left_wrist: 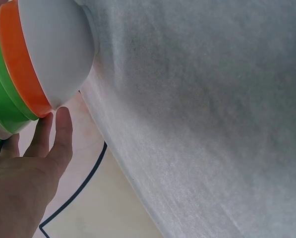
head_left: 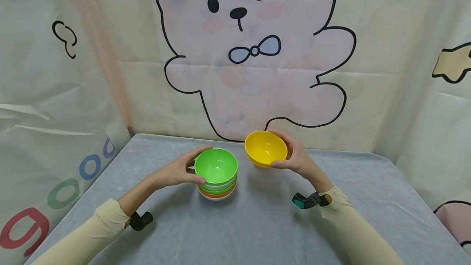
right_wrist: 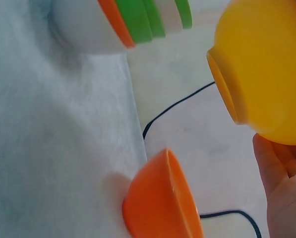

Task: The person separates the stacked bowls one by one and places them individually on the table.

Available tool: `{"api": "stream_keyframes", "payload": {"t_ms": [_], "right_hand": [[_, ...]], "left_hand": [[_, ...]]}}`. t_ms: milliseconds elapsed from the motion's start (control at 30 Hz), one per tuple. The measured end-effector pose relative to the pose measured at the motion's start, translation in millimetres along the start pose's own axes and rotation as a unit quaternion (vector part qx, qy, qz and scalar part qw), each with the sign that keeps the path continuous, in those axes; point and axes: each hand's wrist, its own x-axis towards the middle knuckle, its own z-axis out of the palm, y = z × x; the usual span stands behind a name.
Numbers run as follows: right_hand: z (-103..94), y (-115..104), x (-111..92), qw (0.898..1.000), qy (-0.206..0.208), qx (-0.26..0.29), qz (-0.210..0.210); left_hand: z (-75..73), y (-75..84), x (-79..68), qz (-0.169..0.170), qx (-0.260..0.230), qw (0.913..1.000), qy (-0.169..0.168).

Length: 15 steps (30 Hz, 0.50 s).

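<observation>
A stack of bowls point(head_left: 216, 171) stands on the table, with a green bowl on top, white, green and orange rims below, and a white bowl point(left_wrist: 58, 47) at the bottom. My left hand point(head_left: 180, 169) holds the stack from the left side, thumb at the near side and fingers at the far side. Above the cloth, right of the stack, my right hand point(head_left: 296, 156) grips a yellow bowl point(head_left: 263, 148) by its right side. The bowl is tilted, its inside facing the head camera. It is apart from the stack.
A single orange bowl point(right_wrist: 157, 198) sits on the table in the right wrist view; the head view does not show it. Grey cloth point(head_left: 228, 232) covers the table. Behind its far edge hangs a curtain point(head_left: 368, 105) with a bear drawing.
</observation>
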Motion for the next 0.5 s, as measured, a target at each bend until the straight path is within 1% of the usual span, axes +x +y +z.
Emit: {"api": "stream_keyframes", "payload": {"t_ms": [400, 500], "right_hand": [[-28.0, 9.3, -23.0, 0.998, 0.029, -0.039, 0.031], [-33.6, 11.7, -27.2, 0.998, 0.034, -0.041, 0.038]], "left_hand": [[0.0, -1.1, 0.0, -0.001, -0.005, 1.0000, -0.001], [-0.1, -0.8, 0.1, 0.001, -0.005, 1.0000, -0.003]]}}
